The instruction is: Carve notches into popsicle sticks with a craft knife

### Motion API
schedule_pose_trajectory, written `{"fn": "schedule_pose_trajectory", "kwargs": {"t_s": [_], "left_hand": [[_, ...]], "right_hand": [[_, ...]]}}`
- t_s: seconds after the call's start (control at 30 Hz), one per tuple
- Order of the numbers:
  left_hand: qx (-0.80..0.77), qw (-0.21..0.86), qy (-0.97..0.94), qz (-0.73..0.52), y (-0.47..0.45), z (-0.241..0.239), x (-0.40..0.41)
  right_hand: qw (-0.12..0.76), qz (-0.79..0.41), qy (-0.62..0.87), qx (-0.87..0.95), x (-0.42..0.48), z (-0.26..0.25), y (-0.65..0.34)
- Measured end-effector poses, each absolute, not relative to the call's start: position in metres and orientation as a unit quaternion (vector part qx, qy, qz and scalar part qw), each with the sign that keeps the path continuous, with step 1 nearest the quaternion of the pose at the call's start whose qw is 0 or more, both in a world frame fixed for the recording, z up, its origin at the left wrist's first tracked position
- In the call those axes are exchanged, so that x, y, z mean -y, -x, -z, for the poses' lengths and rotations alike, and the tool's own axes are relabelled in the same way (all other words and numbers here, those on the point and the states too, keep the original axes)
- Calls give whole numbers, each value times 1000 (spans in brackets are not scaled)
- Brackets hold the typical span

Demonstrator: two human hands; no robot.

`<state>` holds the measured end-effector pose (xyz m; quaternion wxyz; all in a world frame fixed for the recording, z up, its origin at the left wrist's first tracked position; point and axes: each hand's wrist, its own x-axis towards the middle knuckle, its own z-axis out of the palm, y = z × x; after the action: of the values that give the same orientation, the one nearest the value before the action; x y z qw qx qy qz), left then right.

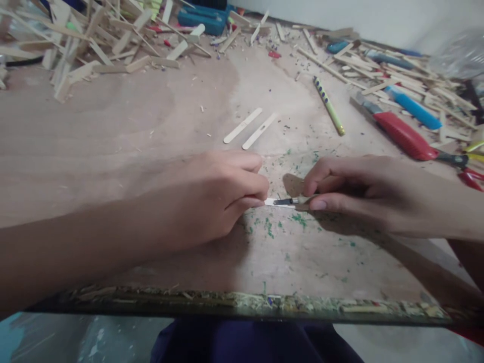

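Note:
My left hand (223,194) lies on the wooden board (113,136), its fingers curled and pinching one end of a pale craft stick (273,202). My right hand (351,194) comes in from the right, fingers closed round a small knife whose dark blade (284,202) rests on the stick between the two hands. Most of the stick and the knife handle are hidden under the fingers. Two more craft sticks (251,128) lie side by side a little beyond my hands.
A heap of wooden sticks (86,40) fills the far left. A striped pencil (328,106), a red-handled cutter (403,135), a blue cutter (416,108) and more sticks lie at the right. A blue case (204,20) sits at the back. The board's front edge (242,305) is littered with shavings.

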<state>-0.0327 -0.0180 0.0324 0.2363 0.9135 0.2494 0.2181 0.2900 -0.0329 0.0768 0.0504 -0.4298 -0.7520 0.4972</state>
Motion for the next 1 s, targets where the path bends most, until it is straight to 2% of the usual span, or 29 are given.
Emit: {"fn": "schedule_pose_trajectory", "kwargs": {"t_s": [1.0], "left_hand": [[-274, 233, -914, -188, 31, -36, 19]], "right_hand": [[62, -516, 458, 721, 32, -77, -286]]}}
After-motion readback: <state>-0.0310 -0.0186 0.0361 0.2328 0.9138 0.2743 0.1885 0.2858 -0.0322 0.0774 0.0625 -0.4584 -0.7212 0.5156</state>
